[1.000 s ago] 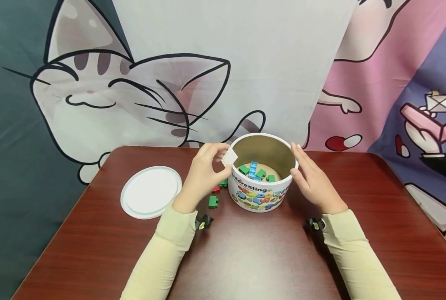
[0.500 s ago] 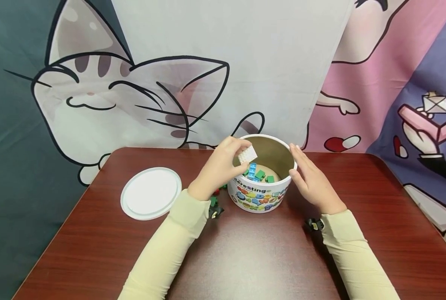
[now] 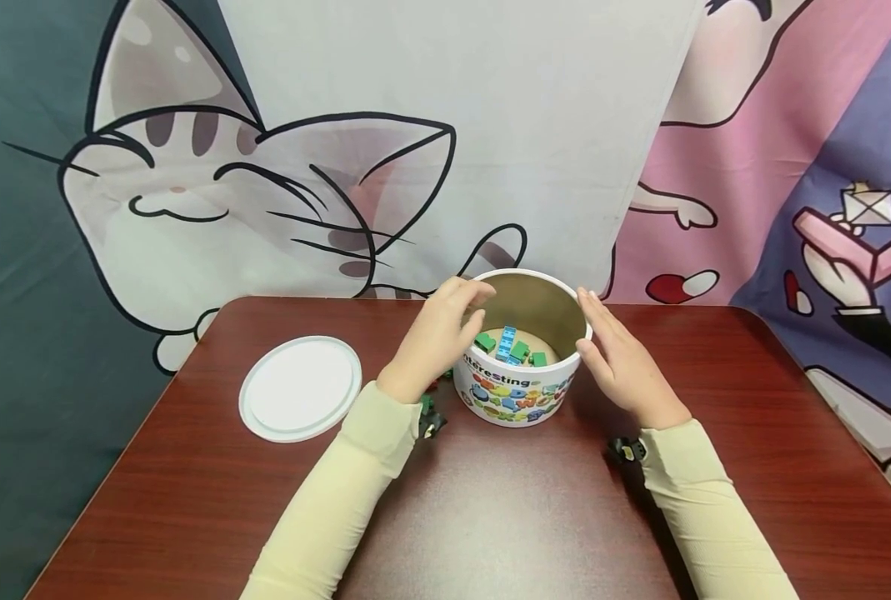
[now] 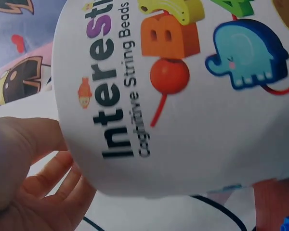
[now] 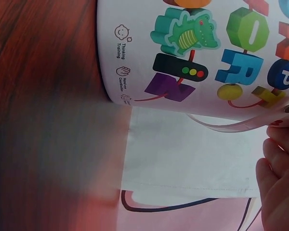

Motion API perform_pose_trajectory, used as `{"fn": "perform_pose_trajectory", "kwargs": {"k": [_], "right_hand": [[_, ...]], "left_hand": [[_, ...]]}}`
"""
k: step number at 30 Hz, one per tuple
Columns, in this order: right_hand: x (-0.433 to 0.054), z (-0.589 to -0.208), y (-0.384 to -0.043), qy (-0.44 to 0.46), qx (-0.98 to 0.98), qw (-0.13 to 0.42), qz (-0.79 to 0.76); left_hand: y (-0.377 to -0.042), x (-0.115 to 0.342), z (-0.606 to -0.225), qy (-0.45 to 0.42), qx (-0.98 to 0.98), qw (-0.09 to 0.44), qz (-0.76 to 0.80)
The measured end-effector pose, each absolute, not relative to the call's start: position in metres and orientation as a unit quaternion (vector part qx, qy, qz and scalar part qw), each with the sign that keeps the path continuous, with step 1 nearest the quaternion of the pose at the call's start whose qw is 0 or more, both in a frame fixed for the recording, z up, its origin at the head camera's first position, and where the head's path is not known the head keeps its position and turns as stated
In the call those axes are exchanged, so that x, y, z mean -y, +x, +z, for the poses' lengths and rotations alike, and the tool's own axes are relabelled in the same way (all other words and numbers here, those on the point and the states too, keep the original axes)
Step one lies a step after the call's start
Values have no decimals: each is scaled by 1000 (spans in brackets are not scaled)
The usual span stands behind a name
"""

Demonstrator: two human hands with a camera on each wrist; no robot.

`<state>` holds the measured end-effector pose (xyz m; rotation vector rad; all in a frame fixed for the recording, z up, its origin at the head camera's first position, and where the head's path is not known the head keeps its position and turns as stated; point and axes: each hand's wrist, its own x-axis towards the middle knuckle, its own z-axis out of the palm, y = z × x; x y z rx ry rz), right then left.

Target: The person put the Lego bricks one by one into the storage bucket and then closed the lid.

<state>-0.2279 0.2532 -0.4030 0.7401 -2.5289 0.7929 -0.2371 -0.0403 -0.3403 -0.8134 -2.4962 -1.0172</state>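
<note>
Both left hand (image 3: 432, 340) and right hand (image 3: 627, 367), grip released, flank a tub (image 3: 516, 397) labelled "Interesting Cognitive String Beads".

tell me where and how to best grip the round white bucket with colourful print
Probably grip the round white bucket by its outer wall below the rim, one hand from the left and one from the right, since it stands upright and looks wide for one hand. The left hand and right hand are at those sides. Keep it level: green plastic bricks lie inside.
</note>
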Motion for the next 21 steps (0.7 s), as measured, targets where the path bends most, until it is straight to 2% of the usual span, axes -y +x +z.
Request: {"fn": "perform_pose_trajectory", "kwargs": {"k": [6,10,14,21], "right_hand": [[-253,-403,-228,261,903,190,283],[-254,-404,-228,262,902,190,285],[-253,-404,-228,261,902,189,287],[-254,-404,-228,257,904,188,286]], "left_hand": [[-232,56,-346,-268,857,212,-386],[-232,69,-353,-248,857,218,-395],[-234,82,-364,-224,869,198,-395],[-244,97,-384,-178,889,122,-404]]}}
